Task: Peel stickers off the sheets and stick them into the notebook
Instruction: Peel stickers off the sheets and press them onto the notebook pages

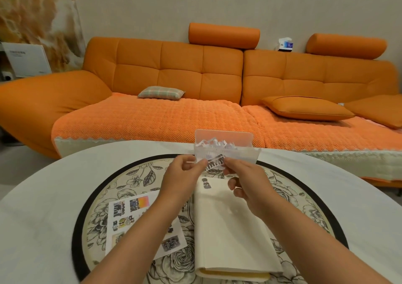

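Both the left hand (pixel 185 170) and right hand (pixel 243 179) pinch a sticker (pixel 215 164) held crosswise, directly above the open notebook's (pixel 230 229) far end.

Sofa (pixel 202 70) at twelve o'clock: smooth matt leather-like upholstery; seat cover (pixel 156 118) coarse knobbly cloth. Table (pixel 43 196): white, matt. Notebook (pixel 228 222): matt cream paper. Sticker sheet (pixel 121 216) at eight o'clock: glossy printed paper.

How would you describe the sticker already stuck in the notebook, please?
On the round table lies an open cream notebook. Near its far left corner sits one small dark sticker, the only mark on the blank page.
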The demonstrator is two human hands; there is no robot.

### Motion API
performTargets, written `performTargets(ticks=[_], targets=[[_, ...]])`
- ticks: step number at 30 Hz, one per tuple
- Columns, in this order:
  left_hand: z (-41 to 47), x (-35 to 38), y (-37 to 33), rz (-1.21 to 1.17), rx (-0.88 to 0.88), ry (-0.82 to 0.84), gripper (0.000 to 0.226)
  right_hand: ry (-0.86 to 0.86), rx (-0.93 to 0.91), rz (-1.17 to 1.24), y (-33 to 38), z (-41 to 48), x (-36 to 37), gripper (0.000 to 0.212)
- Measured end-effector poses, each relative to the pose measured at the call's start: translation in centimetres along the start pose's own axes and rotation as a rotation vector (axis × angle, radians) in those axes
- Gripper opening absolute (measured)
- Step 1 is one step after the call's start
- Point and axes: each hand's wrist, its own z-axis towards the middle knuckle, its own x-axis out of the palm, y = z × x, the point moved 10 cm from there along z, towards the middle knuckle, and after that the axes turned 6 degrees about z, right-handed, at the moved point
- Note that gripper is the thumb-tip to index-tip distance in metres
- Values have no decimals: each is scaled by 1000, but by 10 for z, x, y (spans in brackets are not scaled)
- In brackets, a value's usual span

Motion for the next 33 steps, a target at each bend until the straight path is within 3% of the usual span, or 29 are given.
performTargets(ticks=[6,8,11,12,17,21,24,27,30,33], targets=[[-2,3,-1,24,36,23,16,-3,1,-27,-1,-3,-3,22],[-2,0,-3,88,70,-4,15,-7,-62,-243,6,-5,-5,28],[-4,-4,-11,340,189,-54,11,-90,-217,-757,23,-9,-12,47],[-5,-4,-14,405,229,-59,10,-128,-287,-852,32,-10,-12,43],[-11,7,-24,532,355,-5,7,-22,-508,-960,52,-17,13,26],[-11,10,-25,547,381,19,6,39,-432,-893,43,-7,9,15],[-2,8,-16,361,276,38,4,66,-425,-851,42,-3,9,15],[6,5,-5,226,147,60,23,78,-403,-879,46,5,5,13],[7,1,-10,529,264,1,29,118,-328,-892,46,20,-6,14],[7,17,-10,732,390,91,37,211,-187,-882,33,34,-14,17]])
